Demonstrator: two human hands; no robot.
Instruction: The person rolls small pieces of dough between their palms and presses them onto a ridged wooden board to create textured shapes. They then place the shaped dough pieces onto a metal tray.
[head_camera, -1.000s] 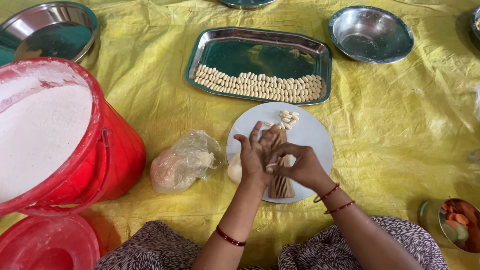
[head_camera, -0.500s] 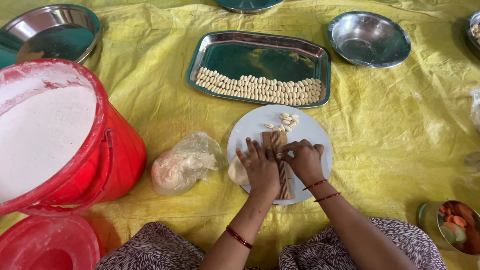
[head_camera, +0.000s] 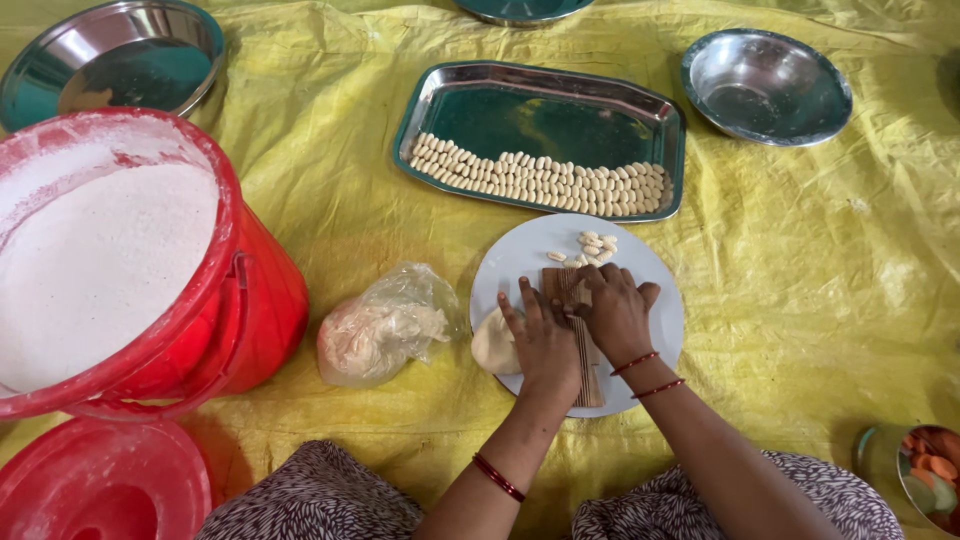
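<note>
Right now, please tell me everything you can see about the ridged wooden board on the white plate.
The ridged wooden board is a narrow brown strip with fine grooves running along its length. It lies flat on the white plate, its long side pointing away from the person. The left hand and right hand press on its far half, hiding it; the near end shows.

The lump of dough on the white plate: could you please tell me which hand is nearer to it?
Left. The left hand lies right beside the dough lump; the right hand presses on the ridged wooden board, farther away.
</note>
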